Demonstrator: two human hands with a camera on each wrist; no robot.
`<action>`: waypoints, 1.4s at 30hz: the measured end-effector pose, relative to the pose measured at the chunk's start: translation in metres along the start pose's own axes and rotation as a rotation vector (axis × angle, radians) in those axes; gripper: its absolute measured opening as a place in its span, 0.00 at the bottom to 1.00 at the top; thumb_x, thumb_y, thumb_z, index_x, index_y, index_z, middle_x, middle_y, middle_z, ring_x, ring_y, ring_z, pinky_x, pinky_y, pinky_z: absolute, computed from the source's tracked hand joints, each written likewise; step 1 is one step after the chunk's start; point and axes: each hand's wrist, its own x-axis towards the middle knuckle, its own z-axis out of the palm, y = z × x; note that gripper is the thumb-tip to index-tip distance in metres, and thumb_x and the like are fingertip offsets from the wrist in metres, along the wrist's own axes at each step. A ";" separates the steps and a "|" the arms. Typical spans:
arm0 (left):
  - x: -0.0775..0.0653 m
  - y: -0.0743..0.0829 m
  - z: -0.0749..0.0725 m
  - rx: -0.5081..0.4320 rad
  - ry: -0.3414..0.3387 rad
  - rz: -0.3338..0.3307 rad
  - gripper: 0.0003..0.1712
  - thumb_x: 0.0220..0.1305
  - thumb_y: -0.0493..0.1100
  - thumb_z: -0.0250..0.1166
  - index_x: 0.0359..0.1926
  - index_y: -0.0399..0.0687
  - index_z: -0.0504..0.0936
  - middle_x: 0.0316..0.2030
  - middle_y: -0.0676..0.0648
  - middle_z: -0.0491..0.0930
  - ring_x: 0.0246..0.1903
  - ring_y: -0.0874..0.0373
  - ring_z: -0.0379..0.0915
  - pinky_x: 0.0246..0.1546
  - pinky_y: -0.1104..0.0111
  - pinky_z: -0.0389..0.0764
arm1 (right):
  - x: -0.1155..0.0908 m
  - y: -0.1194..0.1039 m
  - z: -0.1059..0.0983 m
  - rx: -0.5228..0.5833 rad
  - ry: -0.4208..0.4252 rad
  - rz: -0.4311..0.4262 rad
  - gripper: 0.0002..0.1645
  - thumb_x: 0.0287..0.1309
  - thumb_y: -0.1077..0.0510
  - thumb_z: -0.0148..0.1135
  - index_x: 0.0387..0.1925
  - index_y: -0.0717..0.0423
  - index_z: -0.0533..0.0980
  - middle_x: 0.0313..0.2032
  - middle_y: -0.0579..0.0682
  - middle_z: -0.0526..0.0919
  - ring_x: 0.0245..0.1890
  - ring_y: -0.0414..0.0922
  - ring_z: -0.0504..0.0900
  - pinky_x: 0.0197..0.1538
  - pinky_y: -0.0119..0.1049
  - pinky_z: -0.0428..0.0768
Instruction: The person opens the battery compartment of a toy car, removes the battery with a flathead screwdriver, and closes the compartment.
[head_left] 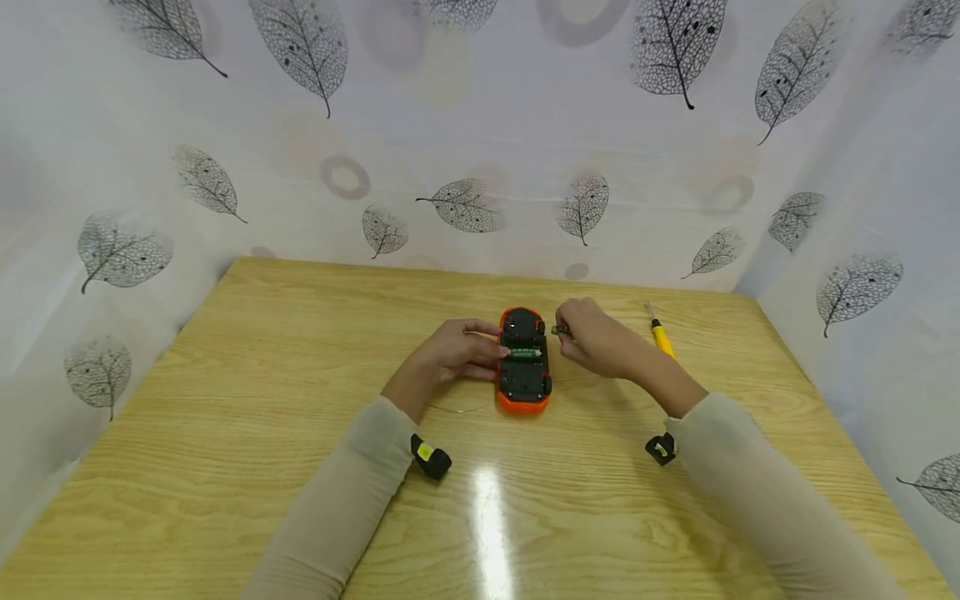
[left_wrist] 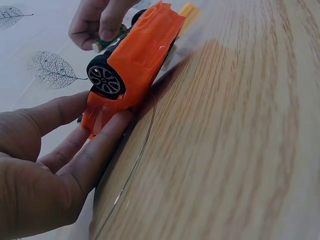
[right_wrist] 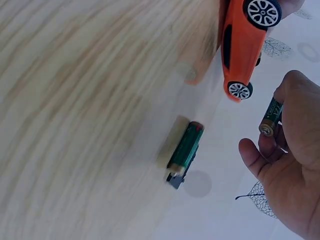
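Observation:
An orange toy car (head_left: 522,403) lies upside down on the table, its black underside facing up. One green battery (head_left: 524,353) sits in the opening across its middle. My left hand (head_left: 459,352) grips the car along its left side; the left wrist view shows thumb and fingers around the orange body (left_wrist: 142,55). Just right of the car, my right hand (head_left: 600,337) pinches another green battery (right_wrist: 271,116) by its side, with its metal end exposed. A further green battery (right_wrist: 187,145) lies on the table beside a small black part (right_wrist: 175,181), both hidden by the right hand in the head view.
A screwdriver with a yellow handle (head_left: 663,340) lies right of the right forearm. A thin wire-like strand (left_wrist: 134,167) lies on the wooden table (head_left: 300,333) near the left hand. Leaf-patterned cloth (head_left: 465,125) hangs behind the table and at both sides.

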 end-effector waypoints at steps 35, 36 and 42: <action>-0.001 0.001 0.000 0.015 0.004 0.000 0.28 0.63 0.31 0.72 0.63 0.44 0.76 0.50 0.38 0.86 0.42 0.47 0.86 0.42 0.55 0.89 | -0.047 0.029 0.014 -0.169 -0.131 0.018 0.06 0.70 0.63 0.62 0.44 0.60 0.74 0.39 0.51 0.76 0.40 0.48 0.74 0.42 0.45 0.78; -0.001 0.001 0.000 0.015 0.004 -0.001 0.28 0.63 0.31 0.72 0.63 0.44 0.76 0.50 0.38 0.86 0.42 0.47 0.86 0.42 0.55 0.89 | -0.047 0.029 0.014 -0.169 -0.129 0.013 0.06 0.70 0.63 0.62 0.44 0.60 0.74 0.39 0.51 0.77 0.39 0.48 0.74 0.42 0.45 0.78; -0.003 0.002 0.001 0.020 -0.002 -0.002 0.28 0.64 0.32 0.71 0.64 0.44 0.75 0.49 0.38 0.86 0.41 0.48 0.87 0.42 0.56 0.89 | -0.048 0.029 0.014 -0.171 -0.129 -0.007 0.07 0.70 0.63 0.63 0.45 0.60 0.74 0.39 0.50 0.77 0.39 0.48 0.75 0.42 0.45 0.79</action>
